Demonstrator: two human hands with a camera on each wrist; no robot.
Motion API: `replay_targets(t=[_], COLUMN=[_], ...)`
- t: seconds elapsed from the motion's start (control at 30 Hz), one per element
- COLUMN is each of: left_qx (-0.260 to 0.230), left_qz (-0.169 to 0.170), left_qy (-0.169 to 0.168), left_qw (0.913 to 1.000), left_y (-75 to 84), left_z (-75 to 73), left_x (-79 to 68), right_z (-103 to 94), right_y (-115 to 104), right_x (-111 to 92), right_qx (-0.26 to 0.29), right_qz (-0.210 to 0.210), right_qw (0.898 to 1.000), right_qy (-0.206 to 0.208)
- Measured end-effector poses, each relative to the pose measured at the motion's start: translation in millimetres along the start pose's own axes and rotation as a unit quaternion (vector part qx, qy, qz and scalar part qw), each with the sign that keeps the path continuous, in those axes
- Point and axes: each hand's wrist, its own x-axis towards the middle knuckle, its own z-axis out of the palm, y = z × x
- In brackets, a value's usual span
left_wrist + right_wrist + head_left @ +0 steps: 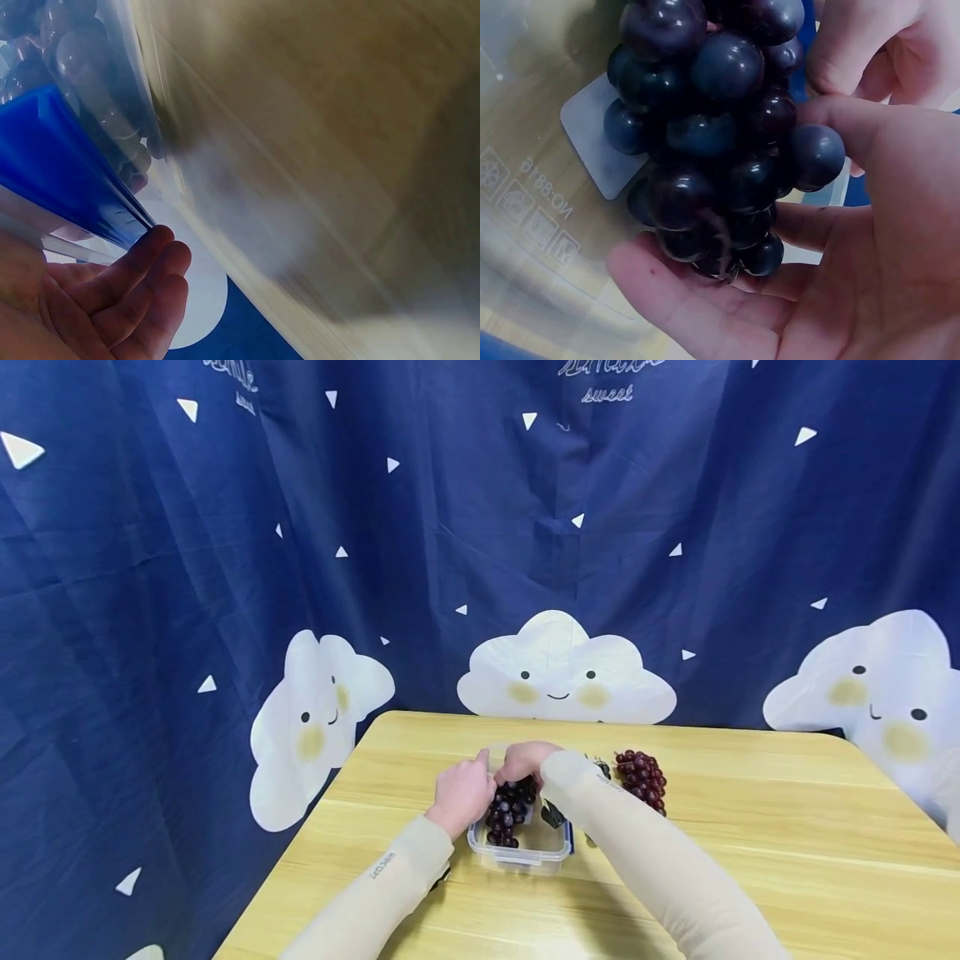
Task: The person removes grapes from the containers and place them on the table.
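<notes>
In the head view a clear plastic box (517, 857) with blue clips stands on the table. My left hand (463, 792) grips its left side; the left wrist view shows the fingertips (154, 244) against a blue clip (71, 169). A bunch of dark grapes (506, 814) lies along the left part of the box. Over the box's far end, my right hand (525, 762) holds that bunch. Up close, in the right wrist view, the thumb and fingers (697, 307) curl around the dark grapes (705, 142). A pale square pad (604, 139) shows beneath them.
On the wooden table (787, 827), right of the box, lies a bunch of red grapes (641, 779). Beside it are more dark grapes (603, 768), partly hidden by my right sleeve (645, 860). A blue curtain (420, 568) hangs behind the table.
</notes>
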Motion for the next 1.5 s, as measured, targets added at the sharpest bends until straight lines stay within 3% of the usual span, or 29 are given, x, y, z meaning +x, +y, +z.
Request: replay_targets(t=[0.13, 0.37, 0.63, 0.83, 1.13, 1.23, 1.37, 1.5], left_qx=[0.001, -0.007, -0.016, -0.020, -0.012, -0.014, -0.010, -0.008], left_qz=[0.004, 0.003, 0.005, 0.006, 0.008, 0.008, 0.005, 0.003], left_qy=[0.010, 0.004, 0.012, 0.007, 0.012, 0.018, 0.023, 0.022], left_qw=[0.9999, 1.0000, 0.9998, 0.9998, 0.9998, 0.9997, 0.9997, 0.9997], left_y=[-0.4, 0.5, 1.1, 1.1, 0.8, 0.7, 0.0, -1.1], left_z=[0.5, 0.5, 1.0, 0.7, 1.5, 1.5, 1.4, 1.6], left_x=[0.8, -0.7, -0.7, -1.3, -1.9, -2.7, -3.3, -2.9], right_z=[-1.0, -1.2, -1.8, -3.6, -4.4, -3.6, -2.7, -3.5], right_y=[0.8, 1.6, 2.1, 5.0, 7.3, 7.2, 7.3, 6.8], right_x=[1.1, -5.4, -11.0, -7.2, -9.3, -11.5, -16.2, -20.3], right_qx=[-0.032, 0.019, 0.033, -0.030, -0.072, -0.059, 0.006, 0.023], right_qz=[-0.016, -0.022, -0.028, -0.047, -0.063, -0.064, -0.038, -0.030], right_qw=[0.999, 1.000, 0.999, 0.998, 0.995, 0.996, 0.999, 0.999], right_qy=[0.002, -0.009, -0.019, -0.022, -0.031, -0.028, -0.032, -0.023])
